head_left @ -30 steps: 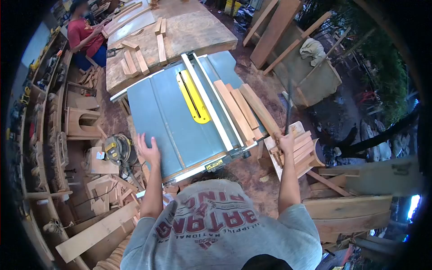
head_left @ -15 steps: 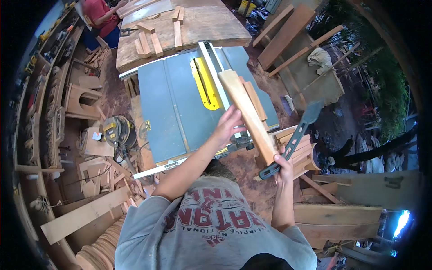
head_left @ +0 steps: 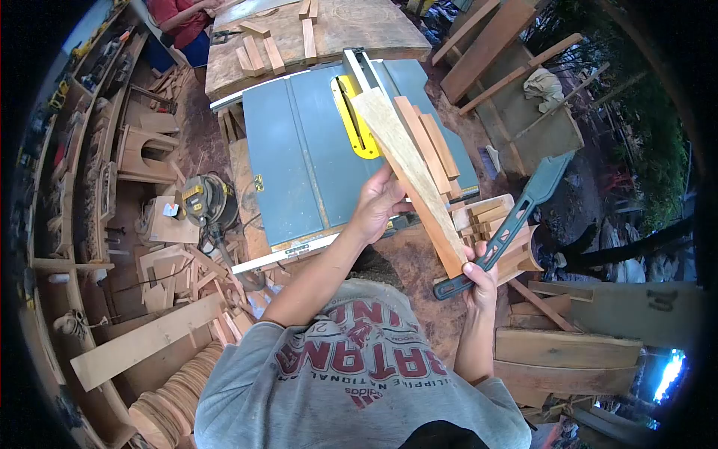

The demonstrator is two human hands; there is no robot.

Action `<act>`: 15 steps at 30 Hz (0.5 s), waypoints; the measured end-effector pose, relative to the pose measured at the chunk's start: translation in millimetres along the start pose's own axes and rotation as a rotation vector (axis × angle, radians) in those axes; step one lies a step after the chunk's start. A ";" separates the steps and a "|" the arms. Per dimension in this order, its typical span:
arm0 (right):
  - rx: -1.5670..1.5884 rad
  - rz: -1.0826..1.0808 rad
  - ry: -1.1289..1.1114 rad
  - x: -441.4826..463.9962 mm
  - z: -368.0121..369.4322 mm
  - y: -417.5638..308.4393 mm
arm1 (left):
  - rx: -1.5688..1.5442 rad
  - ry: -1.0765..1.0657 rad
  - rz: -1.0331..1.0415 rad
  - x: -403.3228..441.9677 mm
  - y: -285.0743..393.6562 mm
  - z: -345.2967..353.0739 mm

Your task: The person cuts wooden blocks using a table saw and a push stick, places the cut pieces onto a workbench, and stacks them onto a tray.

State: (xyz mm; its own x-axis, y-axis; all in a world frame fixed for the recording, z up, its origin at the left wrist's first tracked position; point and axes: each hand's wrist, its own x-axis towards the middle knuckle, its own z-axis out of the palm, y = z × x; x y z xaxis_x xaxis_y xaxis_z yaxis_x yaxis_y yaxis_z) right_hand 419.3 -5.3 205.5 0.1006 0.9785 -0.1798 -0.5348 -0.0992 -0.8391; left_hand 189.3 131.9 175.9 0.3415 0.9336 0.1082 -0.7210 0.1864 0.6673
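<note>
A tapered length of wood (head_left: 410, 172) slants across the front right of the table saw (head_left: 288, 176), raised toward me. My left hand (head_left: 378, 206) is closed round its left edge near the middle. At the near end, my right hand (head_left: 481, 280) grips the wood together with a dark green push stick (head_left: 516, 218), whose broad end points away to the right. The saw's yellow throat plate (head_left: 366, 145) lies beyond the wood, beside the rip fence (head_left: 362, 69). More wood strips (head_left: 425, 138) rest right of the fence, partly hidden by the held piece.
Several short wood pieces lie on a workbench (head_left: 344, 30) behind the saw, where another person (head_left: 179, 22) is at the far left. A shop vacuum (head_left: 203, 202) and offcuts (head_left: 176, 277) crowd the left floor. Stacked wood parts (head_left: 516, 254) stand near my right hand.
The held wood has turned so that its broad face shows more. The push stick has swung outward to the right in my right hand. The view has shifted slightly.
</note>
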 end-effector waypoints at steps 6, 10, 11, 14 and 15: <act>0.243 0.126 0.092 -4.9 -17.9 19.7 | 0.072 0.029 -0.015 -4.9 -0.4 7.8; 0.382 0.217 0.100 -3.4 -31.8 30.7 | 0.125 0.090 0.058 -8.0 6.9 21.2; 0.377 0.220 0.102 -3.8 -33.9 31.7 | 0.107 0.084 0.067 -8.5 7.8 23.0; 0.413 0.237 0.037 -4.3 -35.0 32.4 | 0.156 0.088 0.075 -9.9 9.8 23.4; 0.428 0.253 0.030 -4.0 -36.8 32.9 | 0.156 0.089 0.076 -10.7 10.5 23.8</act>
State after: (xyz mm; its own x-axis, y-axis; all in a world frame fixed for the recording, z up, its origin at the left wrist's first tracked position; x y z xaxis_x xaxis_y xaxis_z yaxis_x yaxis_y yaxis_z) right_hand 432.1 -19.1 159.7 -0.0557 0.9272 -0.3704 -0.8412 -0.2435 -0.4829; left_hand 192.4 116.6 199.3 0.2300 0.9679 0.1014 -0.6384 0.0714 0.7664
